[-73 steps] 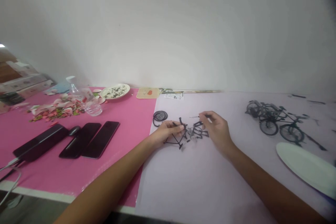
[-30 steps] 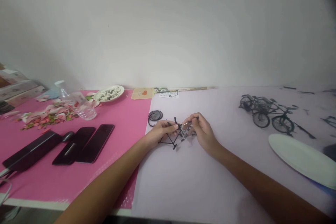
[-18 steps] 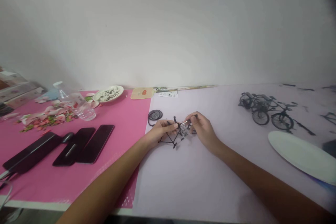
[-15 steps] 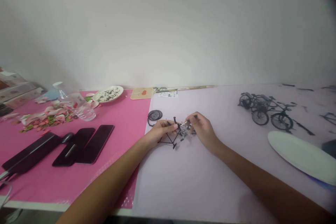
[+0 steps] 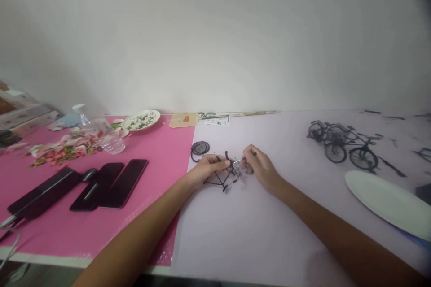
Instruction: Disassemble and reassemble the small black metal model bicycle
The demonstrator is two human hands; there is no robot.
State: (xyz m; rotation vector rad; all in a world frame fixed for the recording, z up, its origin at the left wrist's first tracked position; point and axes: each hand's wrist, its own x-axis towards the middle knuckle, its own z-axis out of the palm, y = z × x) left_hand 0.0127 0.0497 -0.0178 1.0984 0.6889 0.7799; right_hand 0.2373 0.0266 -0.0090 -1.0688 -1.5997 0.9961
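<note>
Between thumb and fingers, my left hand [image 5: 209, 170] grips a black model bicycle frame [image 5: 215, 183] just above the white tabletop. My right hand [image 5: 257, 164] pinches a small screwdriver [image 5: 238, 161], its thin metal shaft pointing left at the frame near my left thumb. Whether the tip touches a screw is too small to tell. Small grey parts [image 5: 236, 172] lie below the shaft, partly hidden by my right fingers. Black model wheels [image 5: 200, 147] rest on the table just behind my left hand.
Model bicycles [image 5: 350, 145] stand at the right, with loose black parts around them and a white oval plate [image 5: 387, 204] nearer me. On the pink left side lie two phones [image 5: 124, 184], a black power bank [image 5: 43, 192], a plastic bottle [image 5: 111, 142], petals and a plate [image 5: 143, 121].
My right hand has shifted slightly, and the screwdriver now lies flatter, closer to level. My left hand keeps its hold on the frame. The whole view has moved a little.
</note>
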